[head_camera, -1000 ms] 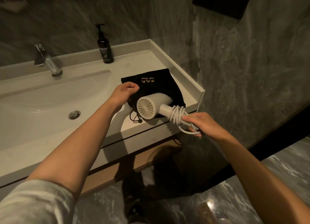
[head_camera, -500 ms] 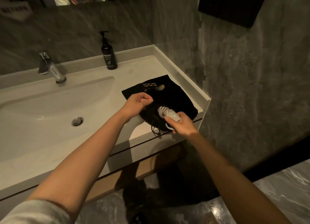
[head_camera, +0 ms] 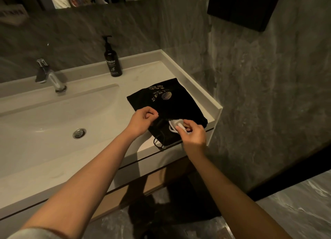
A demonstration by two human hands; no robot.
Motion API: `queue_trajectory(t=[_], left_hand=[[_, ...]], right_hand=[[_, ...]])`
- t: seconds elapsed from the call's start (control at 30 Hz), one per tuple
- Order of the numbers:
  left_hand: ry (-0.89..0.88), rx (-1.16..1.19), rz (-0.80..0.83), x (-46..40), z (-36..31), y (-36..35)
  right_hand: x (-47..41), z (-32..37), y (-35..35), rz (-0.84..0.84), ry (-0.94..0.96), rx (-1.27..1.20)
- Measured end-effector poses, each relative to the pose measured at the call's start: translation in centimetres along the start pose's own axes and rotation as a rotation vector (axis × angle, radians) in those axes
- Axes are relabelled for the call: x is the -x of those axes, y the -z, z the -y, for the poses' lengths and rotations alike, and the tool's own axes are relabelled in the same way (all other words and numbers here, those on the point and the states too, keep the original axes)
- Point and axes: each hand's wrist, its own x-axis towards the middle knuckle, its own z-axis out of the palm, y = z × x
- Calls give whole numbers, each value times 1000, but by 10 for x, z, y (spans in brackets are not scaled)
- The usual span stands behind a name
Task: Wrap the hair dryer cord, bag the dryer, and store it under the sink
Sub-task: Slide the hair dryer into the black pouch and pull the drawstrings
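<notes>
A black drawstring bag (head_camera: 166,102) with gold lettering lies on the counter at the right of the sink. Most of the white hair dryer is hidden inside it. Only the white plug and a few loops of cord (head_camera: 176,126) stick out of the bag's mouth. My left hand (head_camera: 142,119) pinches the upper edge of the bag's opening. My right hand (head_camera: 194,135) grips the plug and cord at the mouth. The black drawstring (head_camera: 158,142) trails over the counter's front edge.
A dark pump bottle (head_camera: 112,59) stands at the back of the white counter (head_camera: 202,97). The basin with its drain (head_camera: 79,133) and a chrome tap (head_camera: 52,76) lie to the left. A grey marble wall rises at the right. An open shelf (head_camera: 161,178) sits under the counter.
The dryer, fully outside the bag a second ago, has gone nose-first into it. My right hand followed it in and now holds only the plug end. My left hand kept the bag's mouth open.
</notes>
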Motion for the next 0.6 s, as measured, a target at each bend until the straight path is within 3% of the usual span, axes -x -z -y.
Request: queue_trajectory(t=[0.13,0.3,0.4,0.5,0.6], left_hand=[[-21,-107,-50,9,-5,1],[-98,-326,-121,35,-9,-11],[-68,-523,-260,53,-5,-27],[138,-690,-269,64,-3,-40],[237,-822,-159,66,-4,-45]], right_hand=[[2,1,-14,-122,52,171],[8,-11,6,-145,158,138],[8,-14,31,-210,197,101],[-3,-21,43,-251,92,126],[-18,-27,41,-126,-107,40]])
